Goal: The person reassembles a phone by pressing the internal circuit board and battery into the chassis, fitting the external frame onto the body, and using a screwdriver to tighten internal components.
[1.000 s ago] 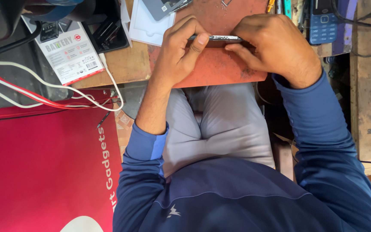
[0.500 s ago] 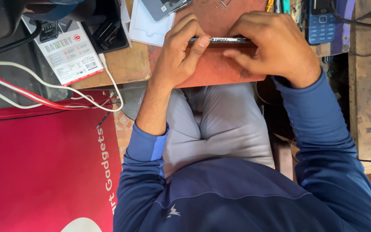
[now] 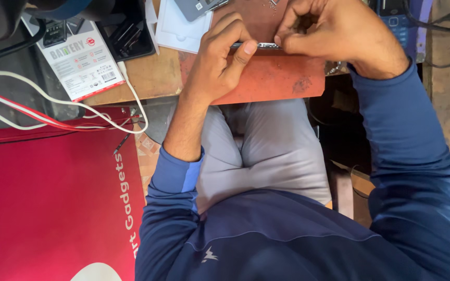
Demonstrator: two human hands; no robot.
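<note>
Compared w/ the earlier pics, the thin silver device (image 3: 259,46) now sits a bit nearer the top of the view and the right hand (image 3: 334,34) has closed more tightly over its right end; the left hand (image 3: 220,62) has kept its place, so the work looks like small fine steps at one edge, not a new grip. The left hand is grasping the device from the left side, thumb pressed on the near edge and fingers curled over the far side. The right hand is clenched, fingertips (image 3: 282,40) pinched at the device's right end; whether a small tool is inside this pinch I cannot tell. The device lies edge-on, slim, metallic and shiny, just above the reddish-brown work mat (image 3: 277,78), which is matte, worn, w/ a dark stain. The mat rests on a wooden bench (image 3: 152,78), rough and pale. On the left is a white printed box (image 3: 79,60), glossy card, and white and red cables (image 3: 42,112) cross a smooth red board (image 3: 42,208). Far right, a blue keypad phone (image 3: 397,21) lies among dark wires. Sleeves are dark blue, soft fabric.
</note>
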